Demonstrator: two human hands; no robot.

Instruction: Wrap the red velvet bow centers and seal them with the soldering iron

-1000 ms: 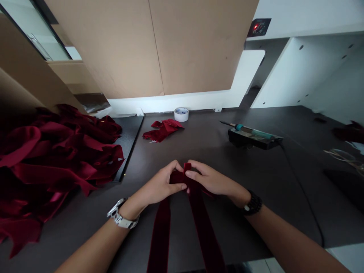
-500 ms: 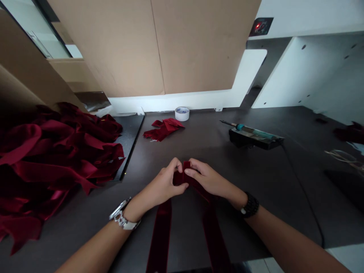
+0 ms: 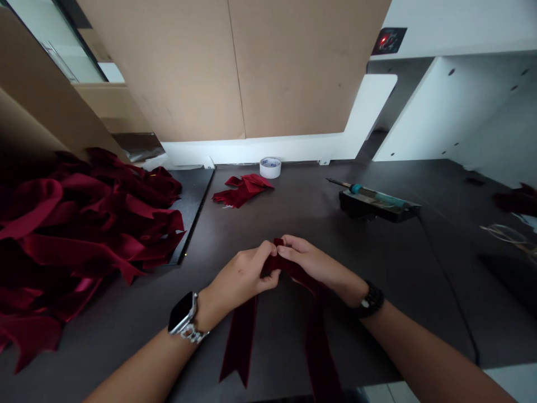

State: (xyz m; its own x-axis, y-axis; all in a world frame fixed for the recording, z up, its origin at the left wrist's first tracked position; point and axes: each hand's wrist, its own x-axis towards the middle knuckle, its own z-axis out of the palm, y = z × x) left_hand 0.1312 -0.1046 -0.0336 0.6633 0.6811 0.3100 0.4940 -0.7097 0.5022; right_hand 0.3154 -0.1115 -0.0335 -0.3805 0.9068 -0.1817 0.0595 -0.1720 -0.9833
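A dark red velvet ribbon is pinched between both my hands over the middle of the dark table. My left hand has its thumb and fingers closed on the folded part, which is mostly hidden behind them. My right hand grips the same fold from the other side, thumb on top, and a short end sticks up between the fingertips. Two tails hang toward me; the left one ends in a V-shaped notch, and the right one runs down out of view.
Heaped at the left are many red ribbons, partly on a black board. Red scraps and a tape roll lie at the back. A soldering iron rests on a black holder, its cord crossing the right side.
My left hand has turned, its fingers closing nearer to the right hand's on the fold. The left tail has drawn up, so its notched end now shows.
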